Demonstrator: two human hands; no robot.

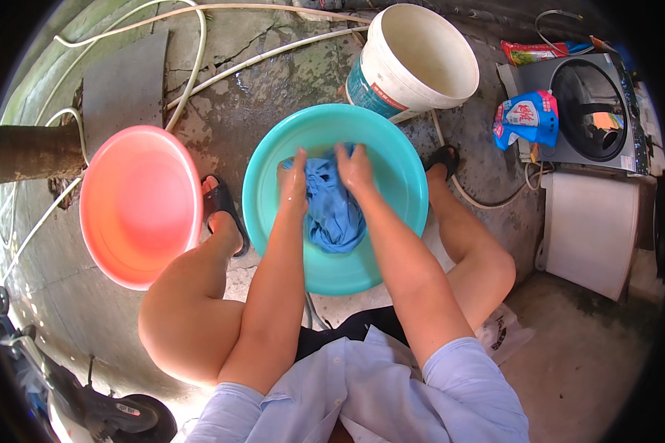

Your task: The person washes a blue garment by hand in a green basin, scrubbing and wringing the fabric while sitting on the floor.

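Note:
Between my feet stands a turquoise plastic basin (271,243), with a wet, bunched blue cloth (335,216) in it. My left hand (293,180) grips the cloth's upper left edge, thumb pointing up. At the upper right of the cloth, my right hand (356,169) has hold of a fold. The fingertips of both hands are partly hidden in the fabric. Drops of water and a little foam show on my left wrist. The lower part of the cloth rests in the bottom of the basin.
A pink basin (144,205) sits to the left. Beyond the turquoise one is a white bucket (426,55). A blue detergent bag (526,119) hangs at a grey washing machine (615,105) on the right. A pale hose (266,54) crosses the concrete; a motor scooter (88,404) stands lower left.

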